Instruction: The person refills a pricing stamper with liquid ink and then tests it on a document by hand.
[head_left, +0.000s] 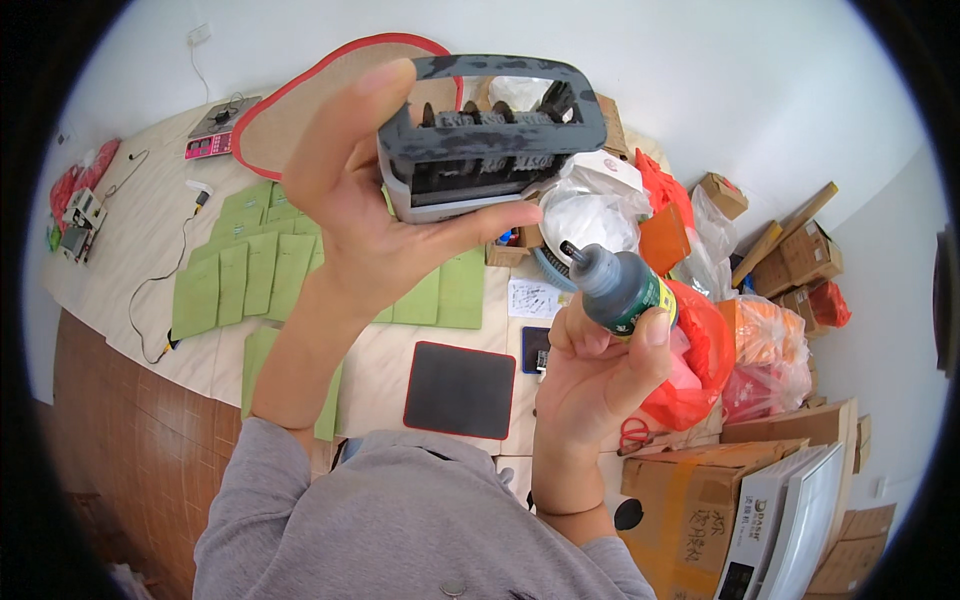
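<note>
High in front of me, my left hand (367, 225) grips a self-inking stamp (487, 142) between thumb and fingers. Its grey frame is smeared with dark ink, and a row of raised character bands shows through the opening. Lower and to the right, my right hand (592, 367) holds a small ink bottle (626, 289) with a green and yellow label. The bottle is uncapped and tilted, its dark nozzle pointing up and left towards the stamp. A gap separates nozzle and stamp. Below them a black mouse pad (460, 390) with red edging lies on the table.
Many flat green packets (259, 270) cover the table's left-middle, beside a cable (184, 255). A dark blue ink pad (534, 349) and a printed sheet (534, 298) lie near my right hand. Red plastic bags (701, 360), scissors (636, 435) and a cardboard box (686, 517) stand right.
</note>
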